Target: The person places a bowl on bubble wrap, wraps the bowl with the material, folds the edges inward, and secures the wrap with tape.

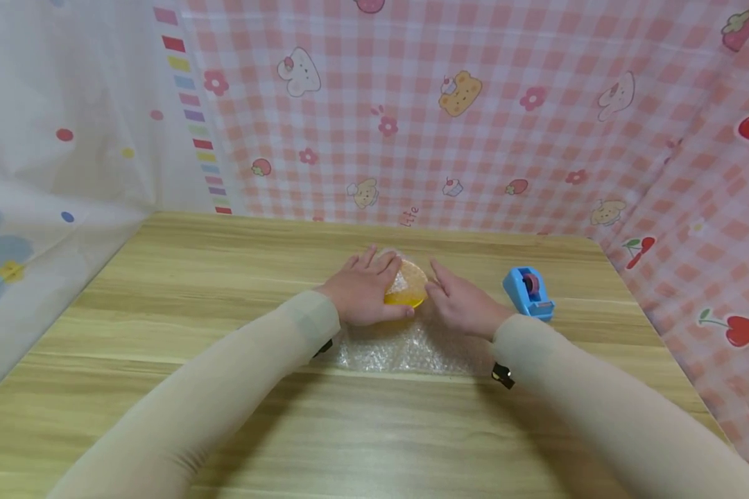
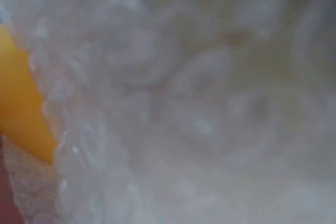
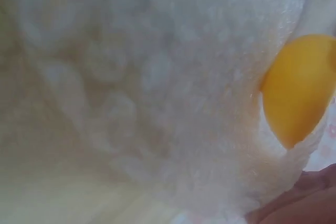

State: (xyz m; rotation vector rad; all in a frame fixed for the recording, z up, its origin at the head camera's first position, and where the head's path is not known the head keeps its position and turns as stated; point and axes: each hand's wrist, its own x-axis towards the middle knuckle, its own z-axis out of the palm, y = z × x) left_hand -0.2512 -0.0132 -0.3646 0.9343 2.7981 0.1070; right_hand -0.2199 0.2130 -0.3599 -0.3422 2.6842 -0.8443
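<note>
A smooth, rounded yellow object (image 1: 406,300), bowl-like in outline, lies partly covered by clear bubble wrap (image 1: 387,350) on the table. My left hand (image 1: 365,291) rests over its left side with spread fingers, pressing the wrap onto it. Beside its right edge, my right hand (image 1: 462,301) has its fingers extended against the wrap. In the left wrist view the yellow object (image 2: 21,98) peeks out at the left behind the blurred wrap (image 2: 131,103). From the right wrist, the yellow object (image 3: 299,90) shows through a gap in the wrap, with some fingers (image 3: 310,203) at the lower corner.
A blue tape dispenser (image 1: 528,294) with a pinkish roll stands on the wood-grain table (image 1: 374,430), just right of the right hand. Behind the table hangs a pink checked cloth (image 1: 412,138), and patterned cloth also lines both sides.
</note>
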